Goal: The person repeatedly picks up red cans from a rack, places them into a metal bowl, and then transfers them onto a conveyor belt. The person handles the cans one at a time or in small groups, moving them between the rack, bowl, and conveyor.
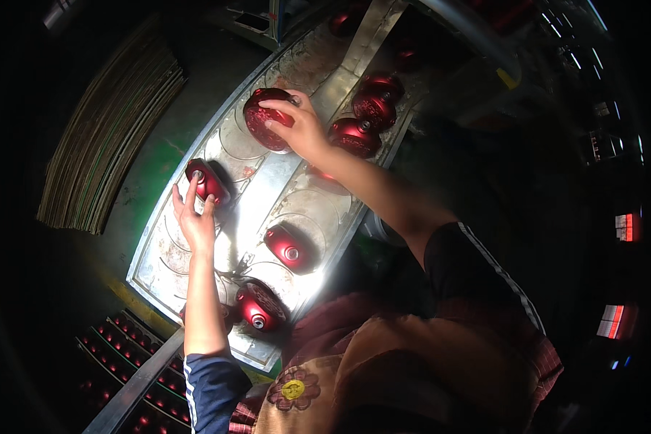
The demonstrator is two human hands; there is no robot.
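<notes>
At the left side of the metal table, my left hand (197,221) has its index finger and thumb on a small-looking shiny red round piece (205,182) with a short silver neck. Its other fingers reach past the side of the piece. Farther up the table, my right hand (300,126) grips a larger-looking red round piece (262,114) with a patterned face, fingers spread over it. The thumb side lies against that face. Whether either piece rests on the table or is lifted, I cannot tell.
Two more red pieces, one in the middle (289,247) and one nearer me (260,305), lie on the metal table (148,264). Several others (356,136) cluster at the right. A stack of flat sheets (112,130) stands left; racks of small red items (126,347) sit lower left.
</notes>
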